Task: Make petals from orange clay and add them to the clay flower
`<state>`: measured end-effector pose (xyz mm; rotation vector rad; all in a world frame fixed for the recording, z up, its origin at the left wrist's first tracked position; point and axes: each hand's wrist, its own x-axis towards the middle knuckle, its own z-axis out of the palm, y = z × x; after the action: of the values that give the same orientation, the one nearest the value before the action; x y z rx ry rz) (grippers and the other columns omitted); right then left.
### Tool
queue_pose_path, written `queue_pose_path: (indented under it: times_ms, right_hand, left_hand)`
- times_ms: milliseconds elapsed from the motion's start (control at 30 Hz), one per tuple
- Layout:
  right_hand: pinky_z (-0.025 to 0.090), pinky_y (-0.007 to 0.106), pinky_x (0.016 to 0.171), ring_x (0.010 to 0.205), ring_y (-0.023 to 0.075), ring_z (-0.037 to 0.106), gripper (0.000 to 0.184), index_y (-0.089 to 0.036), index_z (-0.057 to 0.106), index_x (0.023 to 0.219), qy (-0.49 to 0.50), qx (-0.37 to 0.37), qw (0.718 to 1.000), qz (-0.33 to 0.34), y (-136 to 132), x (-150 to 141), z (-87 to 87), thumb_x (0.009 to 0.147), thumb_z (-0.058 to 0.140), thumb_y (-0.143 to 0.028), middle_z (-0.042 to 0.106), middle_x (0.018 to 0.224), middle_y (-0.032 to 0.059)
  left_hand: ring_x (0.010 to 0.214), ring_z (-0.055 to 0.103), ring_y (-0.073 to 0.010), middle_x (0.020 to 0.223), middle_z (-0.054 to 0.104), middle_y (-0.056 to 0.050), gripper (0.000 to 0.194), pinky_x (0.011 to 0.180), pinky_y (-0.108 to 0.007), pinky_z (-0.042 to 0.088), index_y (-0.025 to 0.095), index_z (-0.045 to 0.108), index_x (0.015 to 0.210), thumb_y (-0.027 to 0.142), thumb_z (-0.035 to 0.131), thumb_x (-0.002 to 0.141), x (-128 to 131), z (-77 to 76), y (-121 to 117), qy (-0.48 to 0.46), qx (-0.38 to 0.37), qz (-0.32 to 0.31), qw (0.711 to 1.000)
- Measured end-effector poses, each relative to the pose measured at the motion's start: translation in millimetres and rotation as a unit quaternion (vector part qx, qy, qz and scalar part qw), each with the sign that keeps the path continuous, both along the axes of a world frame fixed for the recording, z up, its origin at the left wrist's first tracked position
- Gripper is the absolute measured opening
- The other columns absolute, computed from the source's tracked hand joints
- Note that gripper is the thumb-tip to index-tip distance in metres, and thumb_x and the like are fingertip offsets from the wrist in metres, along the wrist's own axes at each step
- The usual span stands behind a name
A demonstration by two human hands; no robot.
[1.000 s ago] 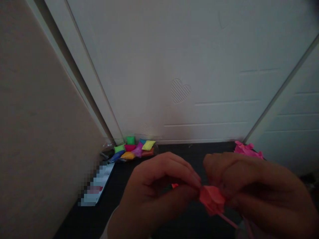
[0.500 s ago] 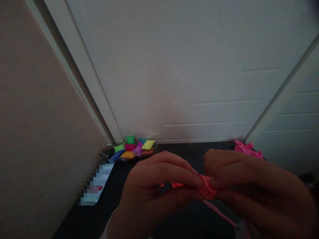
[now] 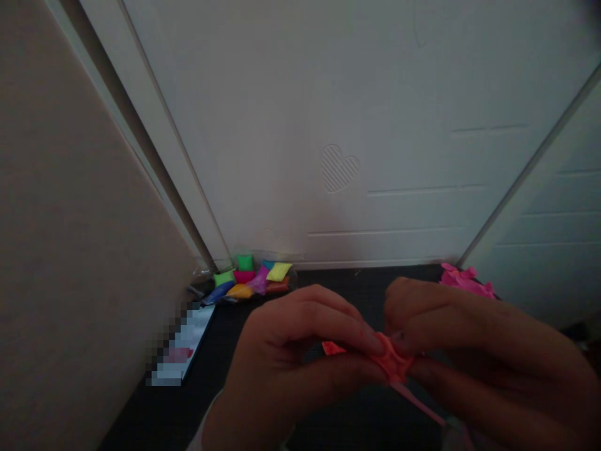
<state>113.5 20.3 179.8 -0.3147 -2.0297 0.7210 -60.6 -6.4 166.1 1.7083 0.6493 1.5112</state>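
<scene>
Between my hands is a small coral-pink folded piece (image 3: 395, 362) with creases across its face; I cannot tell its material. My left hand (image 3: 300, 351) pinches its left side between thumb and fingers. From the right, the thumb and fingertips of my right hand (image 3: 483, 357) press on its other edge. A thin pink strip (image 3: 420, 404) slants from beneath the piece toward the lower right, partly hidden by my right hand. Behind the left hand's fingers, part of another coral-pink piece (image 3: 332, 347) shows.
Several coloured packets (image 3: 244, 282) lie in clear plastic at the back left of the dark tabletop (image 3: 347, 294). A light flat item (image 3: 188, 351), partly pixelated, lies at the left edge. Crumpled-looking pink pieces (image 3: 464, 280) sit at the back right. White panels (image 3: 300, 125) rise behind.
The folded piece has turned slightly and dipped between my fingers, showing more of its creased face. Both hands keep their pinch in nearly the same place.
</scene>
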Motion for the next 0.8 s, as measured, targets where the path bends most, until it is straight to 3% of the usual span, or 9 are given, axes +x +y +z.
queue_pose_path:
  times_ms: [300,667,800]
  right_hand:
    - [0.049,0.024,0.055,0.065,0.0127,0.057,0.018,-0.017,0.06,0.087,-0.02,0.034,0.999,-0.006,1.2,2.4,-0.1,0.072,0.057,-0.007,0.06,0.071,0.0026]
    - [0.044,0.022,0.05,0.061,0.0108,0.053,0.017,-0.018,0.057,0.084,-0.011,0.063,0.996,-0.064,1.2,-4.5,-3.6,0.074,0.051,-0.006,0.055,0.064,0.001]
    - [0.044,0.021,0.049,0.059,0.0102,0.052,0.016,-0.017,0.057,0.081,0.008,0.067,0.995,-0.069,-0.6,-8.8,-2.4,0.073,0.051,-0.005,0.054,0.063,0.001]
  left_hand:
    - [0.064,0.059,-0.0107,0.069,0.064,0.0,0.018,0.057,-0.018,0.049,0.022,0.07,0.077,0.011,0.07,0.062,-0.6,0.7,3.3,-0.007,-0.021,-0.004,1.0]
    - [0.067,0.057,-0.0106,0.071,0.062,0.0,0.016,0.061,-0.019,0.047,0.021,0.069,0.077,0.01,0.066,0.067,4.2,2.0,2.4,0.009,0.021,0.04,0.999]
    - [0.072,0.057,-0.0111,0.075,0.063,0.0,0.016,0.064,-0.019,0.047,0.022,0.068,0.08,0.01,0.063,0.07,6.9,-0.8,0.0,-0.018,-0.005,0.019,1.0]
